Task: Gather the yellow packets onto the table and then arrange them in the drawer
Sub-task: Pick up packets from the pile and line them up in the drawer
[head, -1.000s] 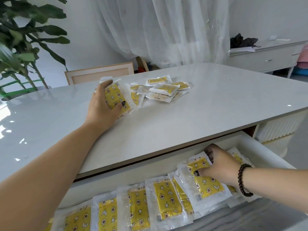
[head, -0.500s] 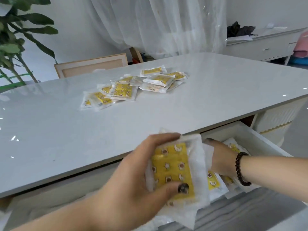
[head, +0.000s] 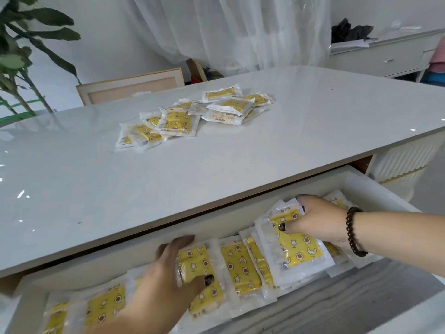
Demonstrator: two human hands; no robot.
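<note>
Gripping: left hand (head: 168, 273) holds packet (head: 199, 273) in drawer (head: 240, 220)
Right hand (head: 320, 220): pinches stack (head: 296, 247), drawer's right end
Tabletop (head: 216, 165): pile (head: 192, 114), far edge

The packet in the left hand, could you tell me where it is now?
Head view, lower centre: the left hand holds the packet in the open drawer.

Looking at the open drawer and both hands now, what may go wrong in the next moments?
1. The left hand is laying a packet over the row in the drawer; it may push neighbours out of line.
2. The right hand holds a leaning stack; if released, it might topple or slide.
3. The loose pile on the table overlaps, so grabbing one could drag others.
</note>
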